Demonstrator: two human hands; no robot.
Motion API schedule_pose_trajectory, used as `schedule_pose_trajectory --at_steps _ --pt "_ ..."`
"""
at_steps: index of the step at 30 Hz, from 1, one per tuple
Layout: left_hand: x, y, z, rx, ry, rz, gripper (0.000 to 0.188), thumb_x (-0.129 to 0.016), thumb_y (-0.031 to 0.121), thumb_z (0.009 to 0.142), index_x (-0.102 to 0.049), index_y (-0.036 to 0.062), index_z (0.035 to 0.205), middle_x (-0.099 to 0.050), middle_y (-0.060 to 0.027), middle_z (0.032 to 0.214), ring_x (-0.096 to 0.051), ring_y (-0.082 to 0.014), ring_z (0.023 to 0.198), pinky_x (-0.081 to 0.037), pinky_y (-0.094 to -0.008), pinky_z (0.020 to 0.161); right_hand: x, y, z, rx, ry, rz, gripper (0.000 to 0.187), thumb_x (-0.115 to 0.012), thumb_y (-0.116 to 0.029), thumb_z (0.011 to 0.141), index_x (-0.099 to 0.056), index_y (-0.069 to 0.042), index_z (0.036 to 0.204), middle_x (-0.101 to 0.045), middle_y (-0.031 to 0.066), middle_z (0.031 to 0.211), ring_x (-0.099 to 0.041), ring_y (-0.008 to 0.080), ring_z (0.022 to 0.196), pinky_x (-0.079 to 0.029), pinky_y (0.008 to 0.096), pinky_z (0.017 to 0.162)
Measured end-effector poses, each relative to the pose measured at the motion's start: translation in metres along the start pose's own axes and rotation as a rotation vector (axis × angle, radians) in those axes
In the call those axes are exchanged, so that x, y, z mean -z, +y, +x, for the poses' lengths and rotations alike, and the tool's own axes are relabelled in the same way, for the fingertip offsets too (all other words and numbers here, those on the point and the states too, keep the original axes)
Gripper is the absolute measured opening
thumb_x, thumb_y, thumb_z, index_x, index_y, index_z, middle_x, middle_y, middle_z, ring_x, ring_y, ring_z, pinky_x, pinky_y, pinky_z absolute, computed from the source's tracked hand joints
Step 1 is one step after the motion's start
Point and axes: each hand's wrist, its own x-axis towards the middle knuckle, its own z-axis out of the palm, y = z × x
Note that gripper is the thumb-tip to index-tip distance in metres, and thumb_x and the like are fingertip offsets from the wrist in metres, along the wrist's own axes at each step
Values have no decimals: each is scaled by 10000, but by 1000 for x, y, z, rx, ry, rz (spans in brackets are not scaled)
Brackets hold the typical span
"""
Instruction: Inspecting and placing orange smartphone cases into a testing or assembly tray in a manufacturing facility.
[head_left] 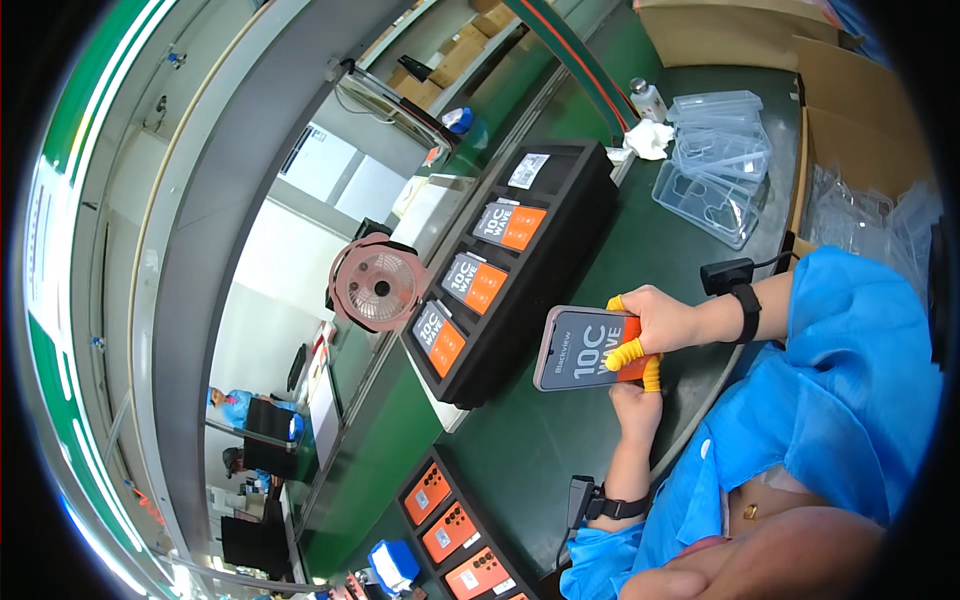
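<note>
A smartphone (580, 345) with a grey-and-orange printed film over its front is held above the green bench, screen side showing. My right hand (660, 318) grips its orange end, and a thumb in a yellow finger cot lies across the front. My left hand (636, 402) closes on the lower edge of that same end, also with a yellow finger cot; part of its fingers is hidden by the phone. Beyond the phone stands a black foam tray (520, 300) with several similar phones (475, 283) in its slots, film side up; its far-end slot holds a white label.
Clear plastic cases (715, 150) are piled near a white bottle (648, 100) and crumpled tissue (650, 140). Cardboard boxes (850, 140) hold clear plastic packaging. A second black tray (455, 520) carries orange phones. A pink fan (378, 285) stands behind. Wrist straps (747, 312) carry cabled devices.
</note>
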Motion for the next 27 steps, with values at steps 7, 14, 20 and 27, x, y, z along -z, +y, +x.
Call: schedule_pose_trajectory --at_steps 7,14,20,27 --pt "8 -7 57 -13 130 -229 154 -480 58 811 -464 -23 941 -570 -81 834 -549 -134 750 -433 -245 681 0 1 62 117 98 -88 476 -742 -330 550 -553 16 816 -586 129 725 -580 185 671 -444 276 603" --pt "16 -39 61 -140 10 -94 383 -403 247 863 -348 -21 1131 -476 -116 1091 -476 -192 977 -359 -287 854 73 -7 200 -46 325 -146 355 -712 -288 608 -560 0 748 -560 27 675 -539 120 623 -431 268 548" --pt "10 -46 64 -10 49 -121 338 -402 245 865 -409 -16 1079 -526 -111 1013 -513 -169 908 -385 -273 818 115 78 286 -389 -173 -1028 420 -533 -337 678 -582 9 912 -575 170 924 -546 290 844 -430 345 708" --pt "16 -48 67 -8 102 -125 302 -404 215 866 -426 -16 1059 -538 -94 982 -520 -151 874 -394 -255 798 120 89 260 247 377 -854 363 -671 -171 599 -531 -22 899 -529 144 884 -525 284 840 -434 343 698"
